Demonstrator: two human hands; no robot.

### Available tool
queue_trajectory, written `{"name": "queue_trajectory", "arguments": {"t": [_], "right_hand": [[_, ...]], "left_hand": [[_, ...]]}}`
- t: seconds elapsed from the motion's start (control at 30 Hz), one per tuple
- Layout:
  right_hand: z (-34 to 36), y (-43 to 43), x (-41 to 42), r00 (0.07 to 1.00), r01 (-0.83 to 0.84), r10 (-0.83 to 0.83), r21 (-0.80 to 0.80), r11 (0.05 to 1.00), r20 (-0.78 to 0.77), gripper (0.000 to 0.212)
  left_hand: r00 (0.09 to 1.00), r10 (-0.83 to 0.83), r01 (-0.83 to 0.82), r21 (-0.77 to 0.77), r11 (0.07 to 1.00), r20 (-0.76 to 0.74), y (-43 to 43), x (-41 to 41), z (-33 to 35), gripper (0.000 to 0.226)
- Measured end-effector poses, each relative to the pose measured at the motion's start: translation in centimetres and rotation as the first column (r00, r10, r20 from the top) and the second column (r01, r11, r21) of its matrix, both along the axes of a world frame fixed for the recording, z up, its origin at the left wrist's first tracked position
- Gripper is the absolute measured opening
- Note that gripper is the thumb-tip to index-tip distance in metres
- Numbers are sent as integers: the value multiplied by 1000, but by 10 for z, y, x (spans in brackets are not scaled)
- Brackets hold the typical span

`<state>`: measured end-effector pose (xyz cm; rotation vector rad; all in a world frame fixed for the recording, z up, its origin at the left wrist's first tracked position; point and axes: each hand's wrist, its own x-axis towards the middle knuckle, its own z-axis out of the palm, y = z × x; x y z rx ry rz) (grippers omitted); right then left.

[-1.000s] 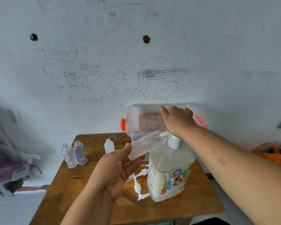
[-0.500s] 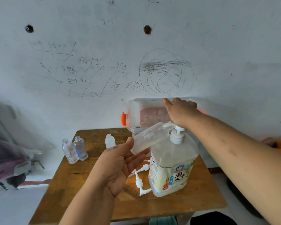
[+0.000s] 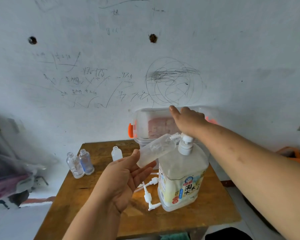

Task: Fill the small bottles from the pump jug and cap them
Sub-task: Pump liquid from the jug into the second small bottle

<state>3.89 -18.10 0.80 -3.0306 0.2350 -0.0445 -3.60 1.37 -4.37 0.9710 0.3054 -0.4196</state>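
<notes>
Filling step — small bottle (image 3: 156, 151) pinched in left hand (image 3: 123, 181) at spout of pump jug (image 3: 182, 174), right hand (image 3: 189, 122) flat on pump head (image 3: 186, 144); next, probably, steady downward press.

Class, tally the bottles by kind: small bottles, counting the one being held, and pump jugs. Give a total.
Small see-through plastic bottles: 4
Large clear pump jug with a yellow label: 1
Total: 5
</notes>
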Motion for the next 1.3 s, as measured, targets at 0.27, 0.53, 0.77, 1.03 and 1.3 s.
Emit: {"name": "queue_trajectory", "arguments": {"t": [0.27, 0.53, 0.77, 1.03, 1.3], "right_hand": [[-8, -3, 12, 999, -36, 33, -106, 994, -27, 57], [-26, -4, 16, 1000, 19, -19, -38, 999, -6, 56], [-23, -1, 11, 996, 74, -78, 101, 992, 38, 58], [-5, 0, 9, 995, 47, -52, 53, 997, 82, 45], [-11, -1, 13, 999, 34, -34, -5, 999, -18, 58]], "left_hand": [[1000, 0, 0, -12, 1000, 5, 0, 4, -1, 28], [999, -9, 8, -29, 1000, -35, 1, 10, -13, 33], [1000, -4, 3, -14, 1000, -27, -2, 2, -11, 32], [1000, 0, 0, -19, 1000, 10, 0, -1, -2, 29], [1000, -14, 14, -32, 999, 8, -1, 3, -9, 25]]}}
